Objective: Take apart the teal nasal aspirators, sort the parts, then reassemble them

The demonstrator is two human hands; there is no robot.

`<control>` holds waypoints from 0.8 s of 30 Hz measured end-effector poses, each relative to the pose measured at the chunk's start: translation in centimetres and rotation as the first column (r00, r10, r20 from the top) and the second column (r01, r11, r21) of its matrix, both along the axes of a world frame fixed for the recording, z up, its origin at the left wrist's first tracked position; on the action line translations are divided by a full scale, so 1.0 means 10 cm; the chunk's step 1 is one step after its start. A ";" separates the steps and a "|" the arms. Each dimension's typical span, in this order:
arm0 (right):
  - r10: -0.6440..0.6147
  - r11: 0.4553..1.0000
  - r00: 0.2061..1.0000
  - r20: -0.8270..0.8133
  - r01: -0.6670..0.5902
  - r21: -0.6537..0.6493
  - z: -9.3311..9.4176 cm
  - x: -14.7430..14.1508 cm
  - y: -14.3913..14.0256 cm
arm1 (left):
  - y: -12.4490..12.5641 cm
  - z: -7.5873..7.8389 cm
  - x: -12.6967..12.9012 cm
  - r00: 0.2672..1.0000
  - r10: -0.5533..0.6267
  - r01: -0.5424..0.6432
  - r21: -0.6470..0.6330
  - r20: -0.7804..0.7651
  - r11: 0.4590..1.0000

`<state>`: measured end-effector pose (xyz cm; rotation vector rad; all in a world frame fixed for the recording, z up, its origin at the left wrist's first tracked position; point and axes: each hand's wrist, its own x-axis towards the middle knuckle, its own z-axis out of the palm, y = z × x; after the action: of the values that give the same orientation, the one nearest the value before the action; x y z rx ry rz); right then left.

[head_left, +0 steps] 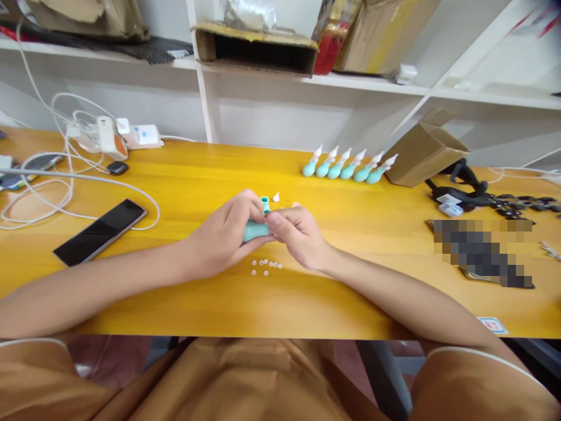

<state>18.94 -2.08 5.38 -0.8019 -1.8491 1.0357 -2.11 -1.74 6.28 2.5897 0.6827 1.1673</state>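
Observation:
My left hand (223,237) grips a teal rubber bulb (254,230) over the yellow table (184,187); the bulb's open neck (265,202) points up and away. My right hand (298,234) pinches at the bulb's neck side, fingers closed against it. A loose white tip (276,197) lies just beyond the hands. Several tiny white round pieces (265,266) sit on the table below the hands. What my right fingertips pinch is hidden.
A row of several finished teal bulbs with white tips (348,166) lies at the back right beside a cardboard box (423,153). A black phone (100,230), white cables and a power strip (131,134) sit at the left. Black parts (464,190) lie at the right.

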 end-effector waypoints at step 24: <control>-0.330 0.925 0.002 0.944 0.198 0.323 -0.03 0.73 1.38 | 1.73 -0.54 0.25 0.935 0.352 -0.260 -0.576 0.052 0.775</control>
<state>26.25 11.70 5.11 -2.1196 -2.6092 -0.1384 0.36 15.56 0.85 1.9128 1.2364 1.0329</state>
